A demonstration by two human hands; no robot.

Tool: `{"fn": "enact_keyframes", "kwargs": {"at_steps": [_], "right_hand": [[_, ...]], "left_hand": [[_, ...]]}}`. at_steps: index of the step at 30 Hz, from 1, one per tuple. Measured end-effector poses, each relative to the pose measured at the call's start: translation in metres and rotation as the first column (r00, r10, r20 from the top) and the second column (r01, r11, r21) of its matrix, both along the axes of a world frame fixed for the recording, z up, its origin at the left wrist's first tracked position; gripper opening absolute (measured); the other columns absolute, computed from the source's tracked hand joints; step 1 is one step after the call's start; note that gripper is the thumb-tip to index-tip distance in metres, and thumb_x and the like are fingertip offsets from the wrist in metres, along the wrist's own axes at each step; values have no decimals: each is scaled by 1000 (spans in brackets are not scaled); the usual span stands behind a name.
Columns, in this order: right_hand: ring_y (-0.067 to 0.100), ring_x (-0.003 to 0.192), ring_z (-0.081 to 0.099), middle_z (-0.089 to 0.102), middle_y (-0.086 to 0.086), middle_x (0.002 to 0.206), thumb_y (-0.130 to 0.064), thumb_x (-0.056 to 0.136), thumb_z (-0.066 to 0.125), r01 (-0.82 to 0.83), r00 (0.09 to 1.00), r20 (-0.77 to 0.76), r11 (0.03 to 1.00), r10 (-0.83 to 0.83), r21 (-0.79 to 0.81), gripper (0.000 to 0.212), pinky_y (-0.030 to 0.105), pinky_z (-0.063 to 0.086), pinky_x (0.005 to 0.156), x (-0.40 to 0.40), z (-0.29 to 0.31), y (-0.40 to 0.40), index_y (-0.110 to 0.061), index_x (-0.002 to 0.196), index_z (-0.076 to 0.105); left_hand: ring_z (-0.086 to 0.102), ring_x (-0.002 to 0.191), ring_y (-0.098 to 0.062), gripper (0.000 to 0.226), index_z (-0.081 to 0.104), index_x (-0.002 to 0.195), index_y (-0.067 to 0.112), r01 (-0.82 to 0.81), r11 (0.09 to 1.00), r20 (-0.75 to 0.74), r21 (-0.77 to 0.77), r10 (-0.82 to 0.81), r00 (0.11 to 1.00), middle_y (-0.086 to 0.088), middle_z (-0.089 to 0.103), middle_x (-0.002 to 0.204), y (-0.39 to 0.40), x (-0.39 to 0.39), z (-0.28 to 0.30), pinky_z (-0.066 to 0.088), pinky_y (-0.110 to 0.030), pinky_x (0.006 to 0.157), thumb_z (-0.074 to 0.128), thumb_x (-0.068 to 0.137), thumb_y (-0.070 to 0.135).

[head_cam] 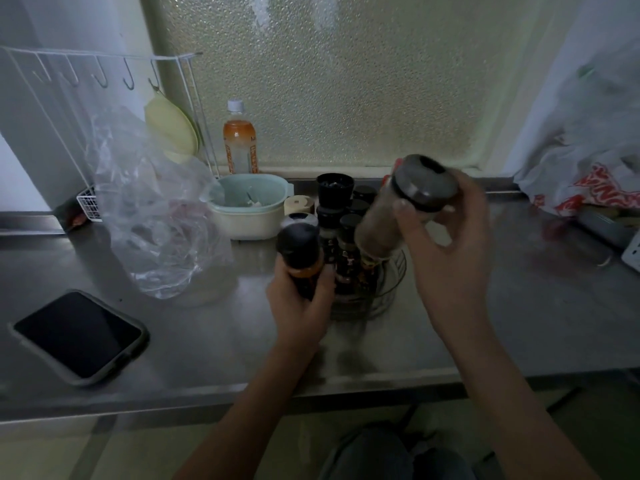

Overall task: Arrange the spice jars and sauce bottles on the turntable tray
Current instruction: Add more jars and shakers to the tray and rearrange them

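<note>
The round wire turntable tray (391,282) on the steel table (225,341) already carries a crowd of dark-capped spice jars (346,237). The left hand (301,306) grips a black-capped orange-labelled bottle (300,251) at the tray's near-left edge. The right hand (446,244) holds a tilted, grey-lidded clear jar of brown powder (398,209) above the tray. By the look of it, both need placing.

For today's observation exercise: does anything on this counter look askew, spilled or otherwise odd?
Nothing looks spilled or broken. The one thing askew is the grey-lidded jar in the right hand, held tilted above the wire tray. The left hand holds a dark-capped bottle roughly upright.
</note>
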State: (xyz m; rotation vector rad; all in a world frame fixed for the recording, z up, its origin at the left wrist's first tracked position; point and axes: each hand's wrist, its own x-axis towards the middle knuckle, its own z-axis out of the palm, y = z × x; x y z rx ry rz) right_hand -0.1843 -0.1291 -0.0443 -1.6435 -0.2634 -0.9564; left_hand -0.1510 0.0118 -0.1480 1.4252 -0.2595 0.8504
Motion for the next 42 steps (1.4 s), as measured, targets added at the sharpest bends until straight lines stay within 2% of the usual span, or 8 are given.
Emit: {"fn": "enact_keyframes", "kwargs": {"at_steps": [6,8,13,17,23,28,33,42], "right_hand": [[-8,102,59,60,-24,109,-28,81,72,-133,972,-207,985,109,-108,45,14,51,87,6,-28,46,-30,120,50],[1,109,59,63,-12,116,-27,82,71,-145,965,-239,982,112,-125,47,19,50,94,10,-41,55,-22,124,52],[-12,110,44,56,-11,124,-31,84,66,-108,949,-312,981,53,-161,53,-8,31,88,13,-63,66,-18,132,47],[6,129,45,52,1,140,-27,93,56,-168,932,-352,961,82,-218,55,11,35,104,13,-65,63,-13,143,37],[-6,99,53,65,0,117,-23,99,46,-113,953,-303,939,10,-325,39,3,44,84,4,-57,45,-14,137,49],[11,79,65,66,-2,91,-25,91,58,85,965,-211,949,-154,-302,28,36,59,70,-2,-56,26,-26,118,53],[18,104,58,58,2,117,-37,81,69,26,886,-405,894,-228,-448,47,31,49,76,13,-66,21,-22,117,43],[24,107,58,61,5,117,-24,86,65,162,849,-394,883,-353,-441,41,29,43,74,25,-72,2,-17,123,49]], "left_hand": [[56,68,2,35,49,84,30,-302,953,11,23,302,953,11,59,71,7,-1,9,40,-13,60,46,85,65],[57,69,-11,24,45,85,38,-311,949,-7,42,312,950,1,58,76,7,-2,8,41,-21,61,47,86,62],[61,78,-12,23,51,93,26,-302,953,8,34,302,953,2,60,83,7,0,7,46,-25,68,52,86,47],[62,81,-17,23,48,95,33,-311,949,40,56,309,950,-4,61,87,8,2,5,49,-30,70,50,86,55],[57,81,-1,11,45,91,53,-354,935,-9,8,354,935,13,57,87,10,3,8,45,-18,71,50,85,60],[59,74,-8,11,48,85,42,-345,938,-65,25,346,936,4,59,78,8,5,5,48,-29,65,54,84,52],[46,76,-1,25,47,91,23,-370,889,71,272,364,929,4,50,82,5,-4,10,34,-5,65,56,82,45],[50,74,-13,34,51,95,13,-307,850,98,428,294,951,-10,58,84,-2,-14,19,39,-20,57,57,75,39]]}}
